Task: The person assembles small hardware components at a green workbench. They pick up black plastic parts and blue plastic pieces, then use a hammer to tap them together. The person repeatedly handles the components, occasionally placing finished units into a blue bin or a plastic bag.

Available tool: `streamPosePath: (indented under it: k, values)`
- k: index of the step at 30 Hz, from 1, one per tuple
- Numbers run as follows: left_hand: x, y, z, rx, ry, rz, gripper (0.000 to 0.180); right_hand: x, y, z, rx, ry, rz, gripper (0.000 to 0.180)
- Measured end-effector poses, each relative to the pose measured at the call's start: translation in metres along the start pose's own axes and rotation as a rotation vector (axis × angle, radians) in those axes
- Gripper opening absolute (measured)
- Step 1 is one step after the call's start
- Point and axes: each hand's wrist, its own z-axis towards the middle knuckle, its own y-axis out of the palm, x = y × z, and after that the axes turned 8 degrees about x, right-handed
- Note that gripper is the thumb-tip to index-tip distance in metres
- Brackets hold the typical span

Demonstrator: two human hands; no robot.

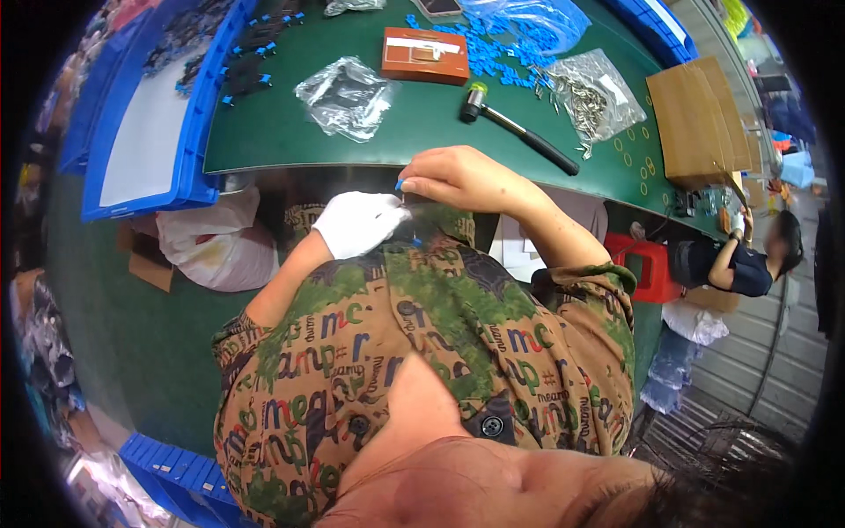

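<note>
At the table's near edge, my right hand (453, 178) is bare and pinches a small blue plastic piece (399, 185) between thumb and forefinger. Just below it and to the left, my left hand (356, 224) wears a white glove, its fingers closed. A thin bit of metal shows by the left fingertips, under the blue piece. Something dark with a spot of blue sits beside the glove against the patterned shirt; what the left hand grips is mostly hidden. Farther off lie a rubber-headed hammer (519, 130) with a black handle and a crumpled clear plastic bag (347, 97).
On the green table (264, 145) stand an orange-red box (425, 55), loose blue plastic pieces (502, 44), a clear bag of metal pins (591, 99) and several rubber bands. A cardboard box (700, 119) is at right, a blue crate (180, 145) at left. A co-worker (748, 264) is far right.
</note>
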Motion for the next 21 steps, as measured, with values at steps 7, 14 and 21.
streamPosePath:
  k: [7,14,21]
  values:
    - [-0.004,0.0,0.002,-0.035,-0.003,-0.058,0.033,0.018,0.023,-0.011,-0.04,0.131,-0.084,0.033]
    - [-0.007,0.001,0.001,-0.042,-0.027,-0.058,0.033,0.012,0.024,-0.011,-0.097,0.199,-0.063,0.032]
    - [-0.012,0.007,0.0,-0.002,0.023,-0.069,0.035,0.009,0.024,-0.014,-0.139,0.147,-0.07,0.031]
